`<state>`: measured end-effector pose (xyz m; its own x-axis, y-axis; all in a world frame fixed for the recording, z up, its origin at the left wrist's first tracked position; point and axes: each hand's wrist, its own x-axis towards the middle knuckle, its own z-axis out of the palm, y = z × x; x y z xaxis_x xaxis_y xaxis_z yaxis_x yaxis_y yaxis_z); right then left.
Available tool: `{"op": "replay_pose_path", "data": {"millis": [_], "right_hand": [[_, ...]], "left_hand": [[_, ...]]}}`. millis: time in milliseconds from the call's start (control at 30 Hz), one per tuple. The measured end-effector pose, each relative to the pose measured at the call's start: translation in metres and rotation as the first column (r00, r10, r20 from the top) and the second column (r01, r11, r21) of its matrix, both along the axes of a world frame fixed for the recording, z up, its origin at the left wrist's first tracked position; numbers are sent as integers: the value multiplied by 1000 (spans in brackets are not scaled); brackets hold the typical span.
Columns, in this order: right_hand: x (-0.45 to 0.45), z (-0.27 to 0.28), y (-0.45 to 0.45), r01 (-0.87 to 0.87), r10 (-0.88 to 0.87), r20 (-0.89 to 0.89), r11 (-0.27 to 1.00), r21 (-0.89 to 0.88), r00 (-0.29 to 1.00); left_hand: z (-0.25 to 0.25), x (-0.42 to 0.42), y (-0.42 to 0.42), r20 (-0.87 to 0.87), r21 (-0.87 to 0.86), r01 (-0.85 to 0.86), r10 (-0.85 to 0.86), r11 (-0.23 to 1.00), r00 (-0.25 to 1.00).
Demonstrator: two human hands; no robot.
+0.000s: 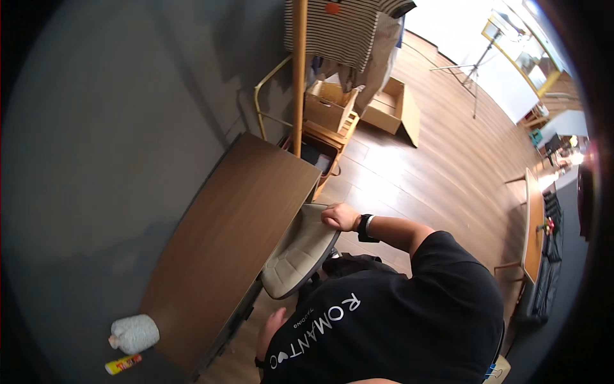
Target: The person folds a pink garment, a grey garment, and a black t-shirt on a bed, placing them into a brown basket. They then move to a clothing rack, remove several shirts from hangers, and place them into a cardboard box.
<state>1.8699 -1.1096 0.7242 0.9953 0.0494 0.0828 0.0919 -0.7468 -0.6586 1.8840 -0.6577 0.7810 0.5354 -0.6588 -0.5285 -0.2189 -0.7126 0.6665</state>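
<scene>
My right hand [339, 217], with a black band at the wrist, has its fingers curled over the dark-rimmed edge of a beige padded chair [297, 254]. The chair sits partly under the long side of a brown wood-grain desk [235, 225]. My left hand [274, 322] is low beside the desk edge, partly hidden by my black T-shirt; whether it holds anything is not visible. At the desk's lower left end are a whitish, semi-clear container or bag [135, 334] and a yellow and red packet or tube [123, 365].
A wooden pole [298, 86] stands past the desk's far end, near hanging clothes [336, 33]. Beyond are a cardboard box [328, 108], an open cardboard box [386, 108] and a dark-lined basket [316, 153]. A tripod [474, 69] and a wooden bench or table [532, 225] stand to the right.
</scene>
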Motion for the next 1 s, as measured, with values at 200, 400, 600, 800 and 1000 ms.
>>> {"op": "replay_pose_path", "data": {"millis": [200, 400, 600, 800, 1000], "right_hand": [[-12, -7, 11, 247, -243, 131, 969, -15, 961], [-12, -8, 20, 399, -408, 205, 913, 87, 890], [-62, -9, -4, 441, -442, 118, 897, 33, 889], [-263, -113, -107, 393, -381, -610, 912, -121, 695], [-584, -194, -130, 802, -684, -614, 70, -593, -394]], "left_hand": [[43, 56, -75, 338, -253, 11, 78, 967, 938], [-10, 32, -154, 506, -80, 247, -174, 966, 845], [-33, 11, -167, 560, -23, 188, -143, 982, 816], [-51, 32, -167, 359, -7, 165, -151, 986, 921], [-65, 19, -248, 832, -87, 333, -115, 939, 543]]}}
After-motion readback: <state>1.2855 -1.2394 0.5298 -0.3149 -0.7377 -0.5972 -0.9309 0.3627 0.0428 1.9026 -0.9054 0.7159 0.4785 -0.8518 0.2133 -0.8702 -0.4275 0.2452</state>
